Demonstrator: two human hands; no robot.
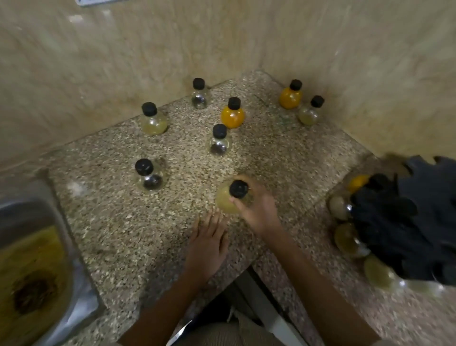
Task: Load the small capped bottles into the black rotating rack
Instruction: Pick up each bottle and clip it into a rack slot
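Left hand (208,243) flat and spread on the speckled counter (123,222), right hand (256,205) pinching a pale-yellow capped bottle (228,197) by its neck: pickup step, next a carry right into the black rotating rack (404,222).

The black rack (419,222) is cut off by the right edge and blurred, so its slots cannot be counted. The bottles (348,238) loaded in it are partly hidden beneath its arms. The pale yellow bottle (225,201) is half covered by the right hand (256,210). The sink (32,259) is cropped at the left edge. A white object (93,2) on the wall is cut off at the top.
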